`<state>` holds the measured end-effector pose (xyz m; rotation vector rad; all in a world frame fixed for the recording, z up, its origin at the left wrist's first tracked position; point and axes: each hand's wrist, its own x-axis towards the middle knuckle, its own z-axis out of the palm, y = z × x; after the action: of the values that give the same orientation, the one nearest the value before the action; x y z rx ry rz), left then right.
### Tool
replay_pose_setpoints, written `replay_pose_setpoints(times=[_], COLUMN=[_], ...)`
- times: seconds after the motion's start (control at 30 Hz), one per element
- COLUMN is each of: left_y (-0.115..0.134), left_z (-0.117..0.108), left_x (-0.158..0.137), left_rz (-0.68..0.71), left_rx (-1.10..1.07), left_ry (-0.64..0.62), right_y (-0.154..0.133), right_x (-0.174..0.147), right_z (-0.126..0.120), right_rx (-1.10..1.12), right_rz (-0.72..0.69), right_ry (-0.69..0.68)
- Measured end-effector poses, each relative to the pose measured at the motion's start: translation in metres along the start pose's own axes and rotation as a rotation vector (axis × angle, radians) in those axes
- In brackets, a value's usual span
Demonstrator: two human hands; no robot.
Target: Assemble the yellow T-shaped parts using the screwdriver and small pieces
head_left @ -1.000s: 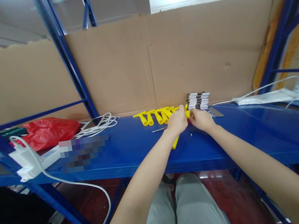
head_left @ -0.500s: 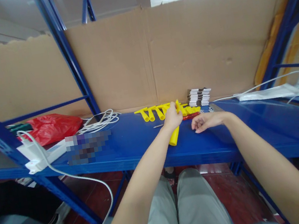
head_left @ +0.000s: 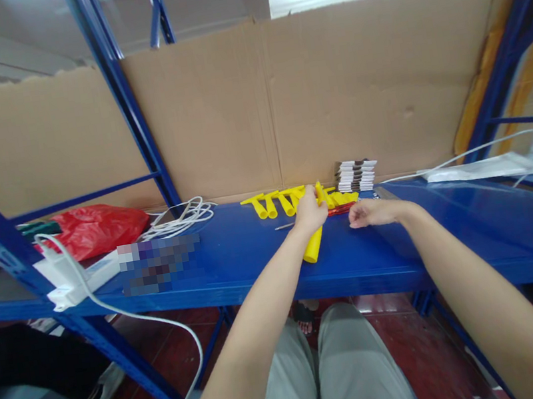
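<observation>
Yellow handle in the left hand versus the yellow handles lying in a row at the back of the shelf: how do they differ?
The held yellow handle is gripped by the left hand and angled toward the camera; the row of yellow handles lies untouched by the cardboard. Held one looks larger, being nearer. Same yellow colour.

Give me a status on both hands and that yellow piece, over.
Left hand gripping yellow handle piece, tilted over blue shelf. Right hand loosely curled at red screwdriver, grip unclear. More yellow pieces behind.
</observation>
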<state>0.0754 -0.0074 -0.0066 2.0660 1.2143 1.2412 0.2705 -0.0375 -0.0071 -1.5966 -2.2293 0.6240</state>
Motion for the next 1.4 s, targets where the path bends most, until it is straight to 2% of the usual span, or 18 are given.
replay_pose_setpoints(times=[0.17, 0.3, 0.4, 0.57, 0.7, 0.87, 1.0, 1.13, 1.3, 1.4], left_y=[0.001, 0.003, 0.003, 0.002, 0.001, -0.002, 0.010, 0.033, 0.048, 0.048], left_z=[0.000, 0.000, -0.001, 0.001, 0.003, 0.007, 0.009, 0.016, 0.047, 0.070], left_x=[-0.001, -0.002, -0.002, -0.002, -0.001, 0.001, 0.003, 0.010, 0.028, 0.038], left_rz=[-0.020, -0.018, -0.019, -0.016, -0.036, -0.072, -0.204, -0.367, -0.363, -0.312], left_rx=[0.006, 0.018, 0.020, 0.041, 0.006, -0.132, -0.351, -0.513, -0.634, -0.656], left_ry=[-0.045, -0.035, -0.039, -0.062, -0.070, -0.101, -0.220, -0.251, -0.304, -0.318], right_y=[0.044, 0.069, 0.076, 0.079, 0.081, 0.080, 0.073, 0.060, 0.043, 0.040], right_x=[0.000, 0.005, 0.011, 0.019, 0.020, 0.013, 0.011, 0.012, 0.011, 0.011], right_z=[-0.022, -0.023, -0.016, -0.008, -0.006, -0.011, -0.017, -0.017, -0.012, -0.011], right_rx=[-0.068, -0.217, -0.287, -0.390, -0.363, -0.173, -0.071, 0.048, 0.381, 0.576], right_rz=[0.227, 0.449, 0.533, 0.569, 0.586, 0.644, 0.636, 0.500, 0.384, 0.386], right_ry=[0.516, 0.674, 0.690, 0.648, 0.674, 0.891, 1.006, 0.956, 0.849, 0.894])
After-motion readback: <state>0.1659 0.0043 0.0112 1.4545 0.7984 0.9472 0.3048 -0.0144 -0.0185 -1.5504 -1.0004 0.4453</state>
